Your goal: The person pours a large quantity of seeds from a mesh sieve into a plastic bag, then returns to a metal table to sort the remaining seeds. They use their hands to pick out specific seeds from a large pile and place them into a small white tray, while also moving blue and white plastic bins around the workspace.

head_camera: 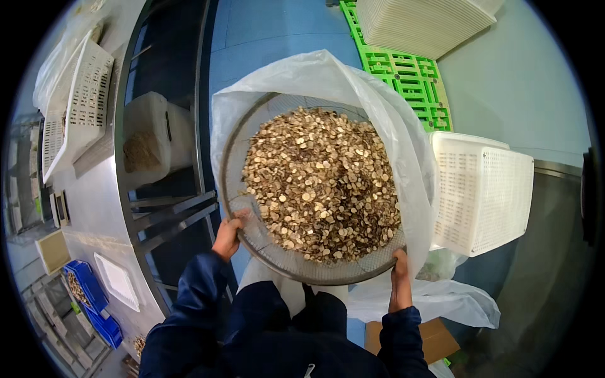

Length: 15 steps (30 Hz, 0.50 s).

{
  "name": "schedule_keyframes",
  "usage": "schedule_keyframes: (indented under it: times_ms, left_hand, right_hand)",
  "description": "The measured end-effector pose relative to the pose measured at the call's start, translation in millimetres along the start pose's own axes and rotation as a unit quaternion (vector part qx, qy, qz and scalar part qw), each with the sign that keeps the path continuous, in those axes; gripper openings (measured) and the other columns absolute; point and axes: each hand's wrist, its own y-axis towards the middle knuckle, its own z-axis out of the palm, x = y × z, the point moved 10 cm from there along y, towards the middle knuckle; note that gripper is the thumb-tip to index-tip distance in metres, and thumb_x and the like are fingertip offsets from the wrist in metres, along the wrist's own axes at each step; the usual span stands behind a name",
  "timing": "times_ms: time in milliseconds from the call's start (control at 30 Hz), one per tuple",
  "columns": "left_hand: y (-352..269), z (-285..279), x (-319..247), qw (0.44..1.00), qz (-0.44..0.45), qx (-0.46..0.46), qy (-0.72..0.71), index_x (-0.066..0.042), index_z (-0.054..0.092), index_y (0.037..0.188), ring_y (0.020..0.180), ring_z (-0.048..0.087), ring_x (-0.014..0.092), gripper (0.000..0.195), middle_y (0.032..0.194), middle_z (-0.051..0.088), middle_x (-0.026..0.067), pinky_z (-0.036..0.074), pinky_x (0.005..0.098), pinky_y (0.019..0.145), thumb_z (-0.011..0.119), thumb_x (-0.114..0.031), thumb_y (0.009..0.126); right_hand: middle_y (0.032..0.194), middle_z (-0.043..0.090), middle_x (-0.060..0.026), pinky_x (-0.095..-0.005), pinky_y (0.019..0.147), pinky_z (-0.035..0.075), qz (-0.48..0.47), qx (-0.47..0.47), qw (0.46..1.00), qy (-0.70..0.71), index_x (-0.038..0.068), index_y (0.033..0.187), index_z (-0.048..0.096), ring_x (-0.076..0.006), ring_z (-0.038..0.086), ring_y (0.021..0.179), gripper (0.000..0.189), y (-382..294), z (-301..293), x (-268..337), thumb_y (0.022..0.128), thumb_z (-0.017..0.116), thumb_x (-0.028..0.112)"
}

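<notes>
A large round wire-mesh sieve (283,262) is held in front of my legs, loaded with a heap of small dried brown slices (326,184). My left hand (229,236) grips its rim at the lower left, some fingers showing through the mesh. At the lower right, my right hand (401,279) clasps the same rim, its fingers partly hidden under it. A translucent white plastic bag (401,123) wraps around the far and right sides of the sieve. Part of its edge folds over the mesh. What lies beneath the sieve is hidden.
To the left runs a steel table (99,189) with a perforated white basket (87,104), blue bins (87,283) and a white tray (116,281). A translucent tub (156,141) sits under it. White crates (482,193), a green pallet (409,80) and cardboard (437,338) stand right.
</notes>
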Motion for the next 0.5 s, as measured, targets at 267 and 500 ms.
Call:
schedule_keyframes:
  times_ms: [267,500]
  left_hand:
    - [-89.7,2.8,-29.2,0.999,0.005,-0.049,-0.011,0.004,0.052,0.109,0.063,0.048,0.012,0.049,0.076,0.054,0.0055,0.040,0.0217,0.060,0.041,0.004,0.061]
    - [-145.6,-1.5,-26.1,0.998,-0.018,-0.051,-0.023,0.005,0.050,0.112,0.063,0.051,0.014,0.051,0.081,0.055,0.0065,0.041,0.0214,0.054,0.042,0.002,0.061]
  right_hand:
    - [0.095,0.047,-0.0024,-0.0297,0.081,0.036,0.075,-0.090,0.991,0.066,0.005,0.101,0.052,-0.0144,0.043,0.090,0.025,-52.8,-57.1,-59.7,0.081,0.054,0.020]
    - [0.111,0.047,-0.0093,-0.0306,0.086,0.038,-0.022,-0.092,0.992,-0.089,-0.001,0.119,0.042,-0.0186,0.046,0.099,0.049,-108.7,-32.6,-10.3,0.076,0.056,0.018]
